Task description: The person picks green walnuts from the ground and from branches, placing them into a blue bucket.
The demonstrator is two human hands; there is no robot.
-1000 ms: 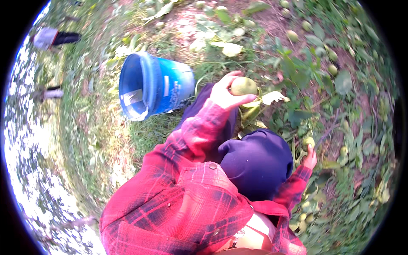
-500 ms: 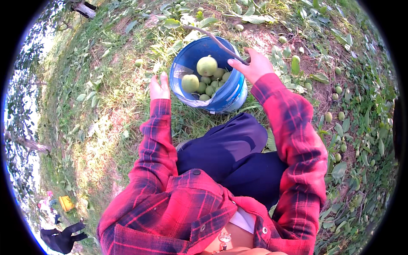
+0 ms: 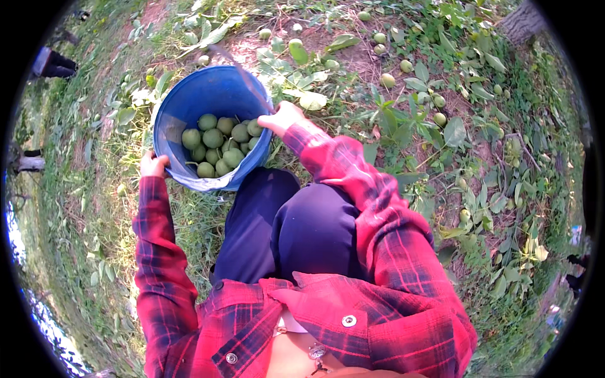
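A blue bucket (image 3: 211,82) stands on the grass in front of my knees, its mouth tipped toward me. Several round green fruits (image 3: 214,137), which look like walnuts in their husks, lie heaped at its bottom. My left hand (image 3: 154,165) grips the near left rim, with the thumb over the edge. At the right rim, my right hand (image 3: 282,118) is closed round a thin brown stick (image 3: 242,72), blurred by motion, which slants across the bucket's mouth to beyond the far rim. Whether the right fingers also hold the rim cannot be told.
More green fruits (image 3: 387,80) are scattered over the ground ahead and to the right, among fallen leaves (image 3: 455,132) and weeds. A tree trunk (image 3: 523,24) rises at the far right. Another person's dark-clothed legs (image 3: 58,64) show at the far left.
My left hand, open beside the bucket before, now grips its rim. Two fruits that were higher in the bucket now lie in the heap. My view has turned right, putting the bucket further left.
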